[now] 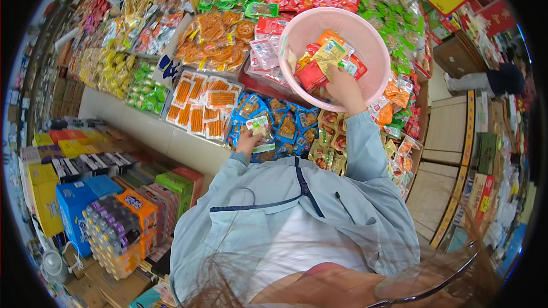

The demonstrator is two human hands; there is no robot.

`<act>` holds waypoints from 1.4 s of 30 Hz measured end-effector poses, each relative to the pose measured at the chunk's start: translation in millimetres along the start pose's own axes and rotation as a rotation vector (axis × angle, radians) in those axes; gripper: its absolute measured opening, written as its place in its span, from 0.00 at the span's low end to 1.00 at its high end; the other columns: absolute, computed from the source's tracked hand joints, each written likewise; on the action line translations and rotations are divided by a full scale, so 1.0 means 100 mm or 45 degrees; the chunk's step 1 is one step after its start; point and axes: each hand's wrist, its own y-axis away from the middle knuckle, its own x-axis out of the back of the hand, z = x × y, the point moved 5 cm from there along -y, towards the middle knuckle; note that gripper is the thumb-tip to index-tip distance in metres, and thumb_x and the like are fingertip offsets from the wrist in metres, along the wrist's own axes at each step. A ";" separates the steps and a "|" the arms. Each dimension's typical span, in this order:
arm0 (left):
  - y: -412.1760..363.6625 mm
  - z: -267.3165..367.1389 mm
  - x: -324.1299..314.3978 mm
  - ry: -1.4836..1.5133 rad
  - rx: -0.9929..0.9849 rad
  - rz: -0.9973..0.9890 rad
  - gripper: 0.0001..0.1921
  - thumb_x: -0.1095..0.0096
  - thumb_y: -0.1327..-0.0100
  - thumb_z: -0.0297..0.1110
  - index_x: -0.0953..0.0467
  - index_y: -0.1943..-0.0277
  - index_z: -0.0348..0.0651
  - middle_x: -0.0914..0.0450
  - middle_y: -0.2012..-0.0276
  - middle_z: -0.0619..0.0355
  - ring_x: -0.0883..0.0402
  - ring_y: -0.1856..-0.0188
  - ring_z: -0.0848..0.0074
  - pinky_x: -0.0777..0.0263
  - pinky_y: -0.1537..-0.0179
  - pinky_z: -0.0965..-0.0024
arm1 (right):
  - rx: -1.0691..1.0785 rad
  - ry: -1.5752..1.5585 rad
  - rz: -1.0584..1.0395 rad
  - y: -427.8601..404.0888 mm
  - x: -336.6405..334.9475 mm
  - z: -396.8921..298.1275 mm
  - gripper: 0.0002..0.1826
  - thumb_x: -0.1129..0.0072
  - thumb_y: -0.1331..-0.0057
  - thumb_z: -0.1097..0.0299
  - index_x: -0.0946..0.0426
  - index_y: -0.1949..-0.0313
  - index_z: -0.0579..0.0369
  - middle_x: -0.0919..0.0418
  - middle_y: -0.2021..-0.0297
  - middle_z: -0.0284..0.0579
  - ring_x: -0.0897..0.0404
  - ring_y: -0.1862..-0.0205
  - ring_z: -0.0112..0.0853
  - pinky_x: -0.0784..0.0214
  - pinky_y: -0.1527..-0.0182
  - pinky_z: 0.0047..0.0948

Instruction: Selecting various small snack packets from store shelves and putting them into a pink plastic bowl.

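Observation:
My left hand [248, 142] holds a clear snack packet with a green and white label [259, 130] over a pile of blue snack packets [286, 126]. My right hand [342, 87] reaches into a pink plastic basket [374, 30], its fingers on a gold and green packet [330, 56]. Red and orange packets lie beneath that one in the basket. The basket rests on the snack display, between red packets and green ones. Whether my right fingers grip the gold packet or only touch it, I cannot tell.
Trays of orange snack strips [201, 102] and flat brown snacks [216, 42] are on the left. Gold packets [325, 154] lie near my body. Bottled drinks [113, 231] and boxes stand at lower left. A person [492, 78] is at far right.

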 end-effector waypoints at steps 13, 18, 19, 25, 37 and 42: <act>0.31 0.86 -0.75 -0.173 -0.211 -0.494 0.13 0.36 0.38 0.25 0.24 0.51 0.34 0.17 0.59 0.57 0.19 0.60 0.80 0.26 0.57 0.75 | 0.150 0.124 0.784 0.68 0.58 -0.33 0.24 0.40 0.38 0.57 0.26 0.44 0.52 0.25 0.47 0.51 0.26 0.44 0.46 0.32 0.46 0.42; 0.67 1.25 -1.32 -0.194 -0.286 -0.762 0.14 0.36 0.39 0.23 0.25 0.50 0.35 0.18 0.57 0.59 0.20 0.57 0.80 0.27 0.54 0.76 | 0.426 -0.608 0.421 1.26 0.52 -0.72 0.24 0.37 0.39 0.59 0.26 0.45 0.54 0.24 0.52 0.51 0.23 0.48 0.47 0.30 0.49 0.41; 0.72 1.31 -1.43 -0.286 -0.366 -0.860 0.14 0.36 0.38 0.23 0.25 0.50 0.35 0.18 0.57 0.60 0.21 0.57 0.81 0.27 0.54 0.76 | 0.398 -0.685 0.363 1.34 0.36 -0.70 0.23 0.35 0.39 0.59 0.25 0.48 0.56 0.21 0.56 0.51 0.21 0.53 0.47 0.28 0.51 0.40; 0.59 1.12 -1.49 -0.422 -0.365 -0.870 0.10 0.42 0.33 0.27 0.24 0.50 0.36 0.19 0.57 0.60 0.21 0.56 0.81 0.27 0.53 0.75 | 0.066 -1.107 -0.010 1.62 -0.01 -0.01 0.18 0.35 0.39 0.63 0.22 0.52 0.58 0.18 0.64 0.46 0.18 0.63 0.34 0.25 0.57 0.32; 0.39 0.84 -1.19 -0.245 -0.174 -0.417 0.09 0.50 0.29 0.33 0.24 0.53 0.41 0.17 0.59 0.58 0.18 0.57 0.75 0.26 0.56 0.72 | -0.569 -0.338 0.813 1.53 0.35 2.12 0.13 0.47 0.33 0.67 0.25 0.50 0.53 0.19 0.66 0.55 0.19 0.62 0.50 0.28 0.59 0.45; 0.48 0.84 -1.21 -0.254 -0.144 -0.421 0.08 0.50 0.29 0.33 0.23 0.55 0.43 0.17 0.59 0.59 0.19 0.57 0.79 0.29 0.58 0.76 | -0.624 -0.024 0.715 1.29 0.17 2.12 0.11 0.50 0.35 0.71 0.23 0.54 0.46 0.18 0.65 0.53 0.18 0.61 0.49 0.28 0.59 0.49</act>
